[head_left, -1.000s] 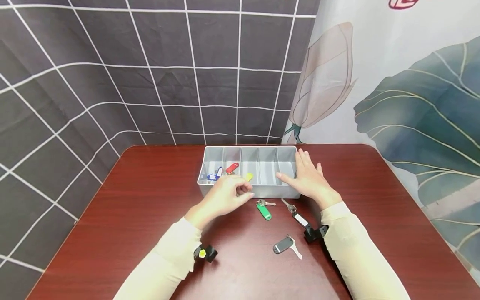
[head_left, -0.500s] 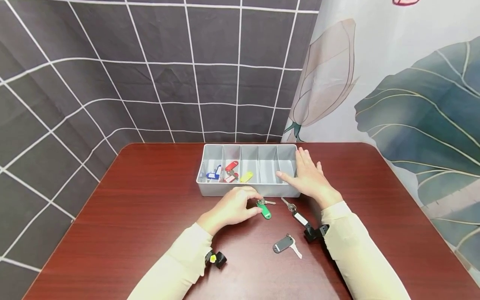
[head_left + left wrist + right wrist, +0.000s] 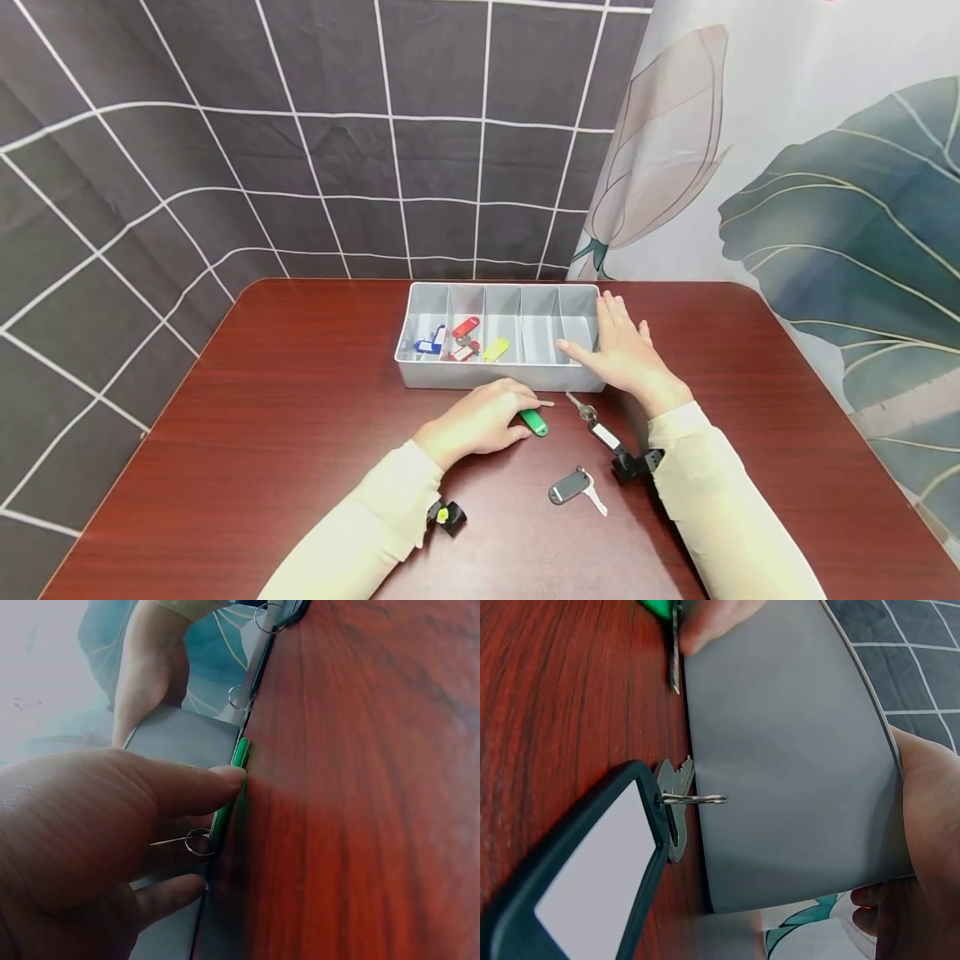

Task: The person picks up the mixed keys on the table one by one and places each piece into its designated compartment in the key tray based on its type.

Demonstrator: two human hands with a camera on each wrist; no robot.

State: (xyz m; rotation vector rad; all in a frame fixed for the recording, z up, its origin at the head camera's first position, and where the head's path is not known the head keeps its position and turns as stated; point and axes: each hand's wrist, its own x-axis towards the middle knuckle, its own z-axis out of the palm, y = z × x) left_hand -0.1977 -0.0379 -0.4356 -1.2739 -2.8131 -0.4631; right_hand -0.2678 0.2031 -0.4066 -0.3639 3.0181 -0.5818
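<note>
My left hand (image 3: 487,421) is low over the table at the green key tag (image 3: 535,422). Its thumb overlaps the tag in the left wrist view, with the other fingers on the far side beside the split ring (image 3: 199,842). The fingers partly hide the attached key in the head view. My right hand (image 3: 626,354) holds the right end of the grey divided box (image 3: 495,377), thumb over the front rim and fingers along the end wall. Inside the box lie blue tags (image 3: 430,343), red tags (image 3: 466,327) with keys and a yellow tag (image 3: 496,349), each colour in its own compartment.
A black-framed key tag (image 3: 604,435) with its key lies in front of the box, near the right wrist camera. Closer to me is a dark grey key tag (image 3: 569,488) with a key. A dark gridded curtain (image 3: 300,167) hangs behind the table.
My left hand has moved from the box's front edge right and toward me to the green key tag, its fingers now covering part of the key. The right hand keeps its place on the box.
</note>
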